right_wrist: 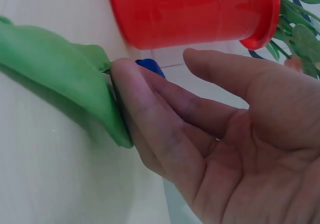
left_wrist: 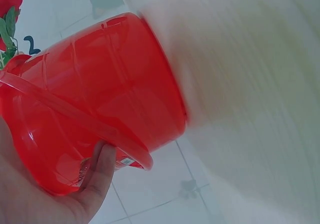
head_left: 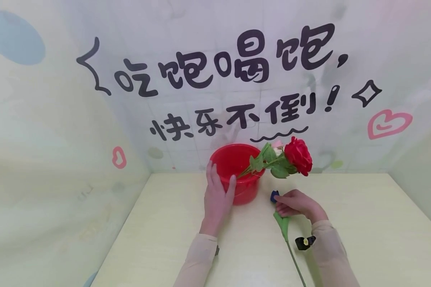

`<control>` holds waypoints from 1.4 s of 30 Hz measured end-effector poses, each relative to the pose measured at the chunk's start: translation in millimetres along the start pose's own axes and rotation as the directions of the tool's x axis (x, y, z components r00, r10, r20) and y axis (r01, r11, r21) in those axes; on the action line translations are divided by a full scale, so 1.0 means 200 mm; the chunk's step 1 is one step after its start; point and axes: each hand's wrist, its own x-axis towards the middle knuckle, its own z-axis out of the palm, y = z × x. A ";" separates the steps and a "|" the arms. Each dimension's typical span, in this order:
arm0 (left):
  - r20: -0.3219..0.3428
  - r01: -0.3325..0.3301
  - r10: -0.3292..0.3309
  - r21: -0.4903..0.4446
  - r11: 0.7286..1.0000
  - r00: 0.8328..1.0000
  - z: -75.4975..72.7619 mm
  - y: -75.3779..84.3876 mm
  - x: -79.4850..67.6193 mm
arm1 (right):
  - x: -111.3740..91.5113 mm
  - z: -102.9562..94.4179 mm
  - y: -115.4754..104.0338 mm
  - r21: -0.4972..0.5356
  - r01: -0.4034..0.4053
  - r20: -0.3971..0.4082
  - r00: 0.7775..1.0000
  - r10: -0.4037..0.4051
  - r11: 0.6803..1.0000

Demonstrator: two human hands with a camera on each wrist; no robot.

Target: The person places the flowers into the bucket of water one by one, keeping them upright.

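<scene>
A red plastic bucket (head_left: 246, 193) stands upright near the back of the table. My left hand (head_left: 217, 197) holds its left side, fingers at the rim and thumb toward the front; in the left wrist view two fingers lie by the bucket's handle (left_wrist: 75, 115). A red rose (head_left: 298, 155) with green leaves leans out over the right rim, its stems inside the bucket. To the bucket's right, a blue artificial flower (head_left: 274, 196) with green leaves (right_wrist: 55, 66) lies on the table. Bent fingers of my right hand (head_left: 298, 204) touch it below the bloom, while the thumb stands apart.
The pale wooden table (head_left: 362, 223) runs up to a wall sheet (head_left: 186, 24) printed with black characters. A small black device (head_left: 304, 243) sits at my right wrist. The blue flower's thin stem (head_left: 295, 261) extends toward the table's front.
</scene>
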 end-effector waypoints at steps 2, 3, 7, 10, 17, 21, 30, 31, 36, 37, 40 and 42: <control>-0.001 0.000 0.000 -0.004 1.000 1.000 0.00 0.00 0.00 | 0.00 0.00 0.01 0.011 0.003 0.007 1.000 -0.003 1.000; -0.002 0.000 0.000 -0.006 1.000 1.000 0.00 0.00 0.00 | 0.00 0.00 0.01 0.015 0.005 0.010 1.000 -0.006 1.000; -0.018 -0.008 0.008 -0.007 1.000 1.000 0.00 0.00 0.00 | 0.01 0.00 0.00 0.016 0.008 0.008 1.000 -0.009 1.000; -0.019 -0.013 0.012 -0.013 1.000 1.000 0.00 0.00 0.01 | 0.02 -0.01 0.00 -0.009 0.017 -0.013 1.000 -0.017 1.000; -0.015 -0.022 0.022 -0.017 1.000 1.000 0.01 0.01 0.02 | 0.02 -0.03 0.01 -0.053 -0.004 -0.104 0.995 -0.002 0.999; -0.014 -0.021 0.021 -0.014 1.000 1.000 0.01 0.01 0.02 | 0.04 -0.03 0.05 -0.068 -0.034 -0.135 0.991 0.025 0.997; -0.004 -0.005 0.005 -0.010 1.000 1.000 0.01 0.00 0.01 | 0.10 0.03 0.11 -0.127 -0.083 -0.251 0.967 0.049 0.988; -0.004 -0.005 0.005 -0.010 1.000 1.000 0.01 0.00 0.01 | 0.10 0.03 0.11 -0.135 -0.082 -0.252 0.967 0.046 0.987; -0.001 -0.004 0.004 -0.004 1.000 1.000 0.01 0.00 0.01 | 0.09 0.03 0.10 -0.083 -0.051 -0.202 0.979 0.033 0.995; -0.002 -0.005 0.005 -0.005 1.000 1.000 0.01 0.00 0.01 | 0.09 0.03 0.10 -0.059 -0.046 -0.191 0.981 0.034 0.997; -0.004 -0.005 0.005 -0.008 1.000 1.000 0.01 0.00 0.00 | 0.08 0.03 0.10 -0.036 -0.040 -0.178 0.984 0.033 0.999; -0.005 -0.009 0.009 -0.012 1.000 1.000 0.00 0.00 0.00 | 0.09 0.04 0.10 -0.059 -0.051 -0.191 0.981 0.038 0.997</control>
